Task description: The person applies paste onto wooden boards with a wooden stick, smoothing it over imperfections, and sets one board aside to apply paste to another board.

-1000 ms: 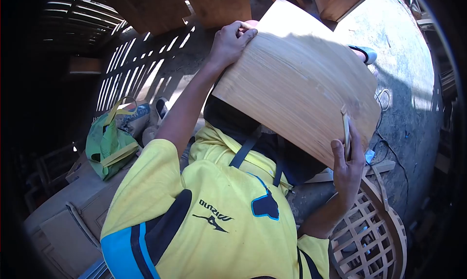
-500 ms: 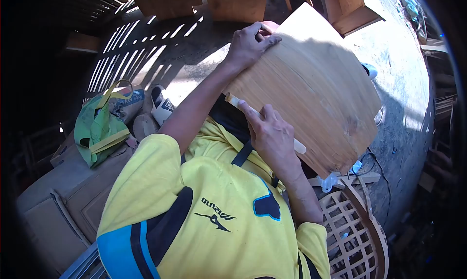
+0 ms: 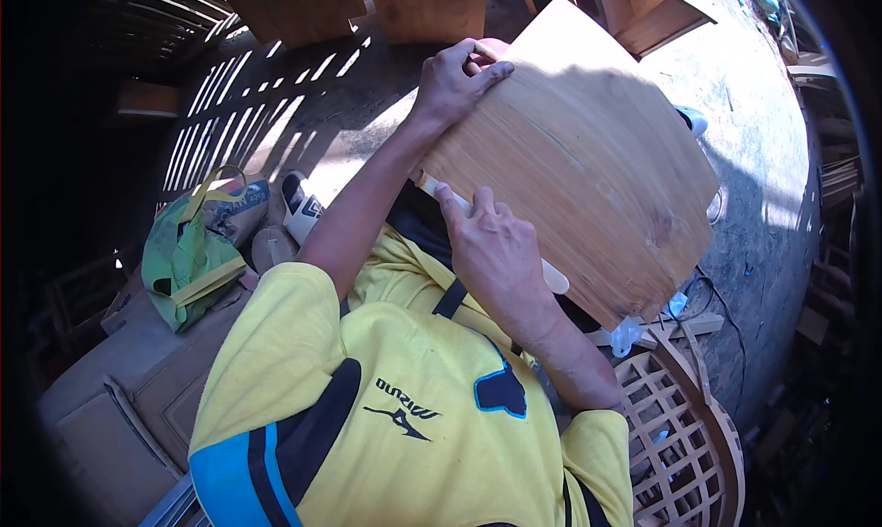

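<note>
A broad wooden panel [image 3: 588,159] with curved sides is tilted over my lap. My left hand [image 3: 457,84] grips its upper left edge, thumb on the face and fingers curled at the rim. Along the panel's near edge, my right hand [image 3: 499,251] is closed over a pale, narrow stick [image 3: 555,277] with a rounded end. The index finger lies along the stick, toward its brownish far end. The middle of the stick is hidden under my hand, and I cannot tell exactly what kind of tool it is.
A green bag [image 3: 188,260] and a pair of shoes or slippers [image 3: 299,205] are at the left, near cardboard [image 3: 119,435]. A wooden lattice frame [image 3: 675,435] stands at the lower right, beside a dark cable [image 3: 735,320]. Wooden pieces [image 3: 427,8] stand at the back.
My right hand has shifted slightly left along the panel's near edge with the stick. My left hand keeps its hold on the panel; the whole view has shifted a little.
</note>
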Available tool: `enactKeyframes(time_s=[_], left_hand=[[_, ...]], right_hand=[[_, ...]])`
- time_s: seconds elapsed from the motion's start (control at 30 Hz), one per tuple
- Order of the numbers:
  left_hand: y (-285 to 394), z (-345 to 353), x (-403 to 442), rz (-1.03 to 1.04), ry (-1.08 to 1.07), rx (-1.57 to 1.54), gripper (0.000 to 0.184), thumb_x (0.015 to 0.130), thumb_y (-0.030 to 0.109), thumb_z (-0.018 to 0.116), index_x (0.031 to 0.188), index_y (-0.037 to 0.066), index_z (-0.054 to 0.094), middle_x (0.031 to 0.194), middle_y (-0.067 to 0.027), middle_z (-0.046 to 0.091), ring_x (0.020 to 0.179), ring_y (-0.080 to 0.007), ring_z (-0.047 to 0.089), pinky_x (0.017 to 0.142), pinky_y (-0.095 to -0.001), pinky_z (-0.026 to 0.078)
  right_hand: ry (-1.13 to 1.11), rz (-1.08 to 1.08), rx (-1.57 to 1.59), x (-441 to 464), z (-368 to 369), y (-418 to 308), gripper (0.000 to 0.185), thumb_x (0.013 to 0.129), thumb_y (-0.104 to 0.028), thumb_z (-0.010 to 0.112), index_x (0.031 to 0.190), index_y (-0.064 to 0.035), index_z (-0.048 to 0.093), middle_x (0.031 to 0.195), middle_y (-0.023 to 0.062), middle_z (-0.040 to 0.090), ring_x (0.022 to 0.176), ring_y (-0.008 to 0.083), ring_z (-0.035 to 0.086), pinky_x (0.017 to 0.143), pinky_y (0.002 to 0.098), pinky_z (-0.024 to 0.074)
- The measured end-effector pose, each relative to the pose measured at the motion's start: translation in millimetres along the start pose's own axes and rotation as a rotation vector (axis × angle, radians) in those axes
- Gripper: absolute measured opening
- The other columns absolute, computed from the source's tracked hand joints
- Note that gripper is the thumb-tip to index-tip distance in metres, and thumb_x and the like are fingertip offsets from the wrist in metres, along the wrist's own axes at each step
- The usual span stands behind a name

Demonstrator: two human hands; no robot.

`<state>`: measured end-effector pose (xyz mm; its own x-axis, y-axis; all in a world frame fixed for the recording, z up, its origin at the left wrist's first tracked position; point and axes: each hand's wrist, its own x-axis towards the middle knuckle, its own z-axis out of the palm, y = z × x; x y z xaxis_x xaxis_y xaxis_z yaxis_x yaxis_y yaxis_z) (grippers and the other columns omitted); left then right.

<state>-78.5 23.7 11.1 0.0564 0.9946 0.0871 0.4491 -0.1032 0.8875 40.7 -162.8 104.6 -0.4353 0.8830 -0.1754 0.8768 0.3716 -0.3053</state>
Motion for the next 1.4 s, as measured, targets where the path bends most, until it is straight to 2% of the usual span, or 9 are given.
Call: enactKeyframes(time_s=[0.4, 0.5, 0.53, 0.7, 0.8, 0.93, 1.1, 1.27, 1.4], left_hand=[[1, -1, -4, 0.015, 0.02, 0.015, 0.038, 0.09, 0.043, 0.085, 0.107, 0.01, 0.078, 0.074, -0.0006, 0.07, 0.071, -0.0076, 0.064, 0.069, -0.0273, 0.054], [-1, 1, -1, -0.036, -0.01, 0.014, 0.033, 0.093, 0.035, 0.084, 0.108, 0.007, 0.078, 0.074, 0.0033, 0.066, 0.071, -0.0043, 0.059, 0.065, -0.0234, 0.049], [-1, 4, 0, -0.009, 0.027, 0.027, 0.036, 0.089, 0.04, 0.086, 0.105, 0.008, 0.078, 0.071, 0.0003, 0.07, 0.068, -0.0076, 0.064, 0.063, -0.0275, 0.053], [-10, 7, 2, 0.03, 0.016, -0.071, 0.026, 0.096, 0.028, 0.083, 0.106, 0.005, 0.078, 0.074, 0.0095, 0.057, 0.068, -0.0006, 0.048, 0.062, -0.0189, 0.04], [-11, 3, 5, 0.009, -0.018, -0.06, 0.024, 0.098, 0.025, 0.081, 0.107, 0.004, 0.077, 0.076, 0.0095, 0.056, 0.069, -0.0002, 0.046, 0.063, -0.0177, 0.038], [-6, 1, 2, 0.041, -0.027, 0.006, 0.028, 0.1, 0.03, 0.079, 0.107, 0.003, 0.077, 0.085, 0.0039, 0.062, 0.075, -0.0053, 0.053, 0.069, -0.0226, 0.046], [-4, -1, 3, 0.152, -0.003, 0.232, 0.032, 0.098, 0.036, 0.079, 0.108, 0.005, 0.079, 0.086, -0.0026, 0.07, 0.077, -0.0093, 0.062, 0.07, -0.0277, 0.051], [60, -15, -3, 0.215, 0.071, 0.763, 0.03, 0.097, 0.036, 0.079, 0.098, 0.006, 0.08, 0.083, -0.011, 0.079, 0.073, -0.0177, 0.073, 0.068, -0.0354, 0.057], [106, 19, -18, 0.449, 0.007, 0.502, 0.025, 0.097, 0.029, 0.079, 0.108, 0.005, 0.078, 0.096, -0.0087, 0.08, 0.086, -0.0208, 0.076, 0.079, -0.0366, 0.059]], right_hand=[[-0.017, 0.058, 0.051, -16, -9, 6, 0.054, 0.095, -0.009, 0.062, 0.148, -0.0113, 0.056, 0.1, 0.0168, 0.063, 0.084, 0.0306, 0.073, 0.066, 0.0412, 0.0595], [0.056, 0.011, 0.044, -8, 7, 3, 0.045, 0.095, -0.009, 0.062, 0.14, -0.0013, 0.062, 0.097, 0.0159, 0.065, 0.083, 0.0264, 0.073, 0.066, 0.0362, 0.0611], [0.034, 0.043, 0.069, -9, 13, 5, 0.05, 0.094, -0.007, 0.061, 0.144, -0.0075, 0.059, 0.098, 0.0165, 0.063, 0.084, 0.0288, 0.072, 0.066, 0.0396, 0.0606], [0.096, 0.133, 0.111, -55, 23, 26, 0.046, 0.098, -0.017, 0.064, 0.143, -0.0089, 0.061, 0.093, 0.014, 0.062, 0.08, 0.028, 0.072, 0.061, 0.04, 0.0593], [0.2, 0.329, 0.318, -111, -3, 57, 0.042, 0.101, -0.021, 0.065, 0.142, -0.012, 0.063, 0.089, 0.0123, 0.061, 0.074, 0.0279, 0.07, 0.058, 0.0414, 0.057], [0.701, 0.669, 0.405, -206, -11, 125, 0.036, 0.1, -0.014, 0.068, 0.134, -0.0058, 0.065, 0.092, 0.0137, 0.07, 0.076, 0.0284, 0.072, 0.065, 0.0398, 0.0551], [0.803, 1.249, 0.776, -284, -5, 141, 0.033, 0.103, -0.013, 0.066, 0.135, -0.0051, 0.064, 0.09, 0.0145, 0.073, 0.078, 0.0217, 0.072, 0.07, 0.0349, 0.0557], [0.751, 1.029, 0.677, -276, 27, 117, 0.038, 0.105, -0.006, 0.062, 0.142, -0.0144, 0.065, 0.085, 0.012, 0.068, 0.074, 0.0209, 0.068, 0.07, 0.0355, 0.0541], [0.607, 0.943, 0.539, -263, 32, 108, 0.039, 0.103, -0.005, 0.064, 0.141, -0.0137, 0.067, 0.091, 0.0139, 0.065, 0.078, 0.0281, 0.064, 0.074, 0.0395, 0.0517]])
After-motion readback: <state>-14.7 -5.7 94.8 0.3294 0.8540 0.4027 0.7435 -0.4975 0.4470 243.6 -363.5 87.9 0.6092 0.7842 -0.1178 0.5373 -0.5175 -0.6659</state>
